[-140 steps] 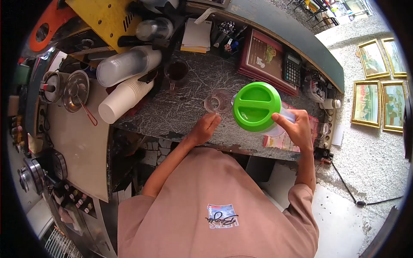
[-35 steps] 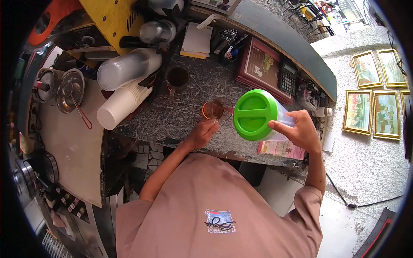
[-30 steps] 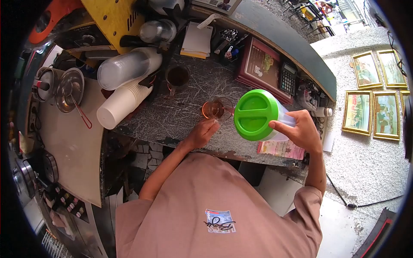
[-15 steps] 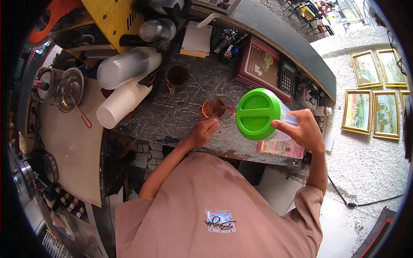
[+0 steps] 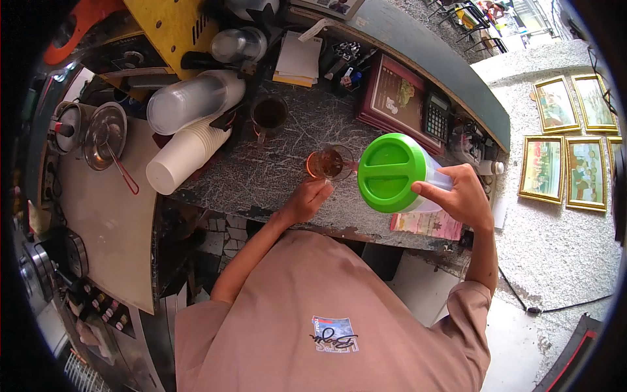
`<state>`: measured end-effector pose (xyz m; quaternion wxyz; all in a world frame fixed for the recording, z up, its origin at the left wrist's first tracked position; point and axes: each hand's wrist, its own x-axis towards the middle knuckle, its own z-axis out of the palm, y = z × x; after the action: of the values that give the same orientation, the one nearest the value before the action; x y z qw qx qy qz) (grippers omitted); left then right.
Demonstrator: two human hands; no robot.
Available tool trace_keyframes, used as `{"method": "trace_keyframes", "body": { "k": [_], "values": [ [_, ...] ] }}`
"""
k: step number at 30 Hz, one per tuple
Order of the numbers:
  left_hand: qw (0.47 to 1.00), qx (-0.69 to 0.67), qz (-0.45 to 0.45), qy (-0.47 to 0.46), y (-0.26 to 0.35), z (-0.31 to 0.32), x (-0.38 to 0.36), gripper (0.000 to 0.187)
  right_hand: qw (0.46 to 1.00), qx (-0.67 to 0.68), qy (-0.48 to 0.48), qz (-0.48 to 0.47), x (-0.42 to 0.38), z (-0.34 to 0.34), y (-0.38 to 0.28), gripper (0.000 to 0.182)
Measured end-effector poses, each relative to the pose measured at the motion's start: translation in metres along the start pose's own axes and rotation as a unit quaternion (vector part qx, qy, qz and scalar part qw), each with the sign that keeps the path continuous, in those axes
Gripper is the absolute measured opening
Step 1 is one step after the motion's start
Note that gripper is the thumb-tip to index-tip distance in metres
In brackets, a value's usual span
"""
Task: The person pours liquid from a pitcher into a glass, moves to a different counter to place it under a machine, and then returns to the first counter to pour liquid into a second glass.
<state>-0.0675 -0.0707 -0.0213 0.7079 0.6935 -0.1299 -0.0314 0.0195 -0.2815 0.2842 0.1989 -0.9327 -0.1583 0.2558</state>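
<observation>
My right hand [image 5: 462,196] grips a clear plastic pitcher with a green lid [image 5: 390,173], tipped to the left. The pitcher's spout is at the rim of a glass mug [image 5: 330,162], which has brown-red liquid inside. Closed around the mug's handle is my left hand [image 5: 307,200], on the near side of the mug. A second glass mug [image 5: 269,112] with dark liquid stands farther back to the left. Under the pitcher lies a pink printed paper [image 5: 428,227], partly hidden.
Stacked white cups [image 5: 186,157] and clear plastic cups [image 5: 196,104] lie at the left, by a yellow machine [image 5: 173,32]. Maroon menus [image 5: 401,101] and a calculator [image 5: 436,119] lie at the back right. A metal strainer [image 5: 104,137] rests far left.
The liquid in the mug looks more stirred and its surface has shifted. Both hands, the mug and the tilted pitcher stay almost where they were.
</observation>
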Motion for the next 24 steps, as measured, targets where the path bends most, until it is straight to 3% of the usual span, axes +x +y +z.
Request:
{"method": "trace_keyframes", "body": {
  "k": [24],
  "values": [
    [1.000,-0.009,0.026,-0.003,-0.009,0.000,0.001,0.034,1.000,-0.001,-0.004,-0.002,0.000,-0.003,-0.007,0.047]
  ]
}}
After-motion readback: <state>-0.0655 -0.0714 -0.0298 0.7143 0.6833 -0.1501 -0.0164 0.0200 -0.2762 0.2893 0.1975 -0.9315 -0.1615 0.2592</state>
